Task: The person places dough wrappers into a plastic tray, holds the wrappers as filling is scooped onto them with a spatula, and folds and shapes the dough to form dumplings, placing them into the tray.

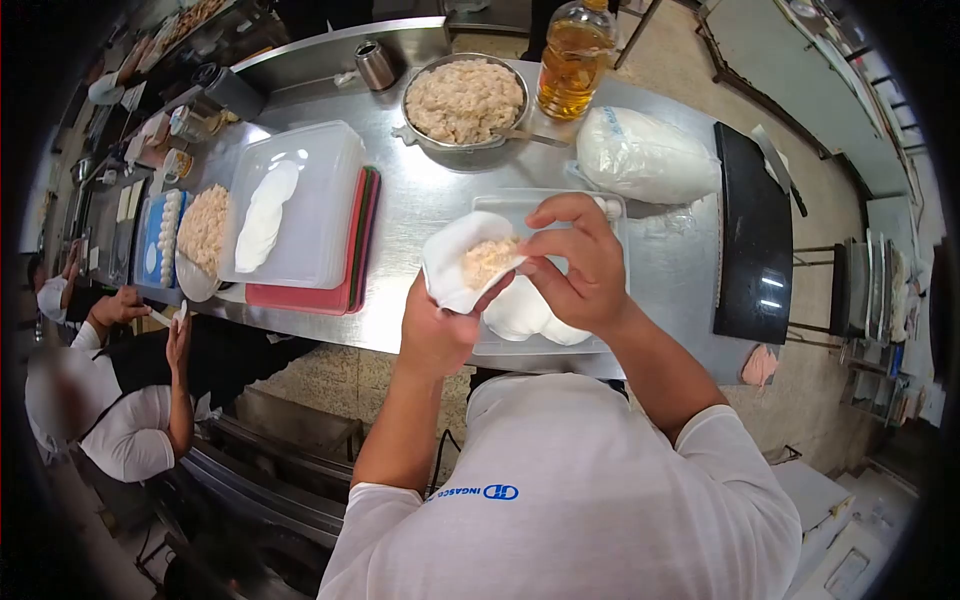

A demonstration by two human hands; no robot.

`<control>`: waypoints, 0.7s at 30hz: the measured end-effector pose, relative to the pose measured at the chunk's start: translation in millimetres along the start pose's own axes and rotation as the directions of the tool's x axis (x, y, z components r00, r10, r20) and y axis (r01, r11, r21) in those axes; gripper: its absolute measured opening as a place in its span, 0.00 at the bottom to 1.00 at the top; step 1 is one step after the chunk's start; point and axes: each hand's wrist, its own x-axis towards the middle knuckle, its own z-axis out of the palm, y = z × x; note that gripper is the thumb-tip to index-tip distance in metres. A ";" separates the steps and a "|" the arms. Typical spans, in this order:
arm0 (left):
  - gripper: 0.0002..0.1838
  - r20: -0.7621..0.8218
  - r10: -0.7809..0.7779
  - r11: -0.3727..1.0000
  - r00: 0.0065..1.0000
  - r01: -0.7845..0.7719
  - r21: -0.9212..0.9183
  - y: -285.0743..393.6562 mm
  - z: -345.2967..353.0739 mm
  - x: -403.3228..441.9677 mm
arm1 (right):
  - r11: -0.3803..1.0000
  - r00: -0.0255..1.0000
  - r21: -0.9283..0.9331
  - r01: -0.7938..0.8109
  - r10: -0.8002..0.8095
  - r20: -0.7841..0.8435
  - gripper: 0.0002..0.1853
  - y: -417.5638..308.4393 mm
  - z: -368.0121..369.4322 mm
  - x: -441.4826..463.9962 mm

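A thin white wrapper (pixel 445 262) rests in my left hand (pixel 440 325), its edges curling up around a small mound of pale filling (pixel 490 262). My right hand (pixel 580 260) pinches the wrapper's right edge beside the filling, thumb and fingers close together. Beneath both hands is a clear plastic tray (pixel 612 240) with a stack of white wrappers (pixel 530 312) in it. Behind them stands a metal bowl (pixel 463 148) heaped with filling (pixel 465 98), a flat utensil (pixel 535 137) sticking out to its right.
A bottle of oil (pixel 572 62) and a full plastic bag (pixel 645 157) stand behind the tray. To the right lies a black board (pixel 750 240); to the left, a clear container (pixel 320 200) on red and green trays (pixel 305 298). Co-workers (pixel 130 410) are at far left.
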 end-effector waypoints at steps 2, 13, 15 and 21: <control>0.56 -0.074 0.068 0.966 0.995 -0.047 0.253 -5.6 0.6 -11.8 | 0.937 0.978 0.279 -0.209 0.198 0.067 0.22 -18.0 -4.9 -6.3; 0.29 0.291 0.371 0.801 0.882 -0.463 0.380 0.9 24.4 -25.5 | 0.987 0.995 0.158 0.013 -0.029 0.099 0.13 -63.7 -31.0 -16.0; 0.29 0.362 0.372 0.755 0.854 -0.506 0.417 0.4 25.4 -25.2 | 0.990 0.990 0.120 0.069 -0.083 0.115 0.13 -65.0 -36.8 -20.0; 0.28 0.401 0.366 0.731 0.840 -0.526 0.435 -0.5 38.5 -27.1 | 0.991 1.000 0.130 -0.021 0.019 0.012 0.12 -82.1 -47.0 -23.9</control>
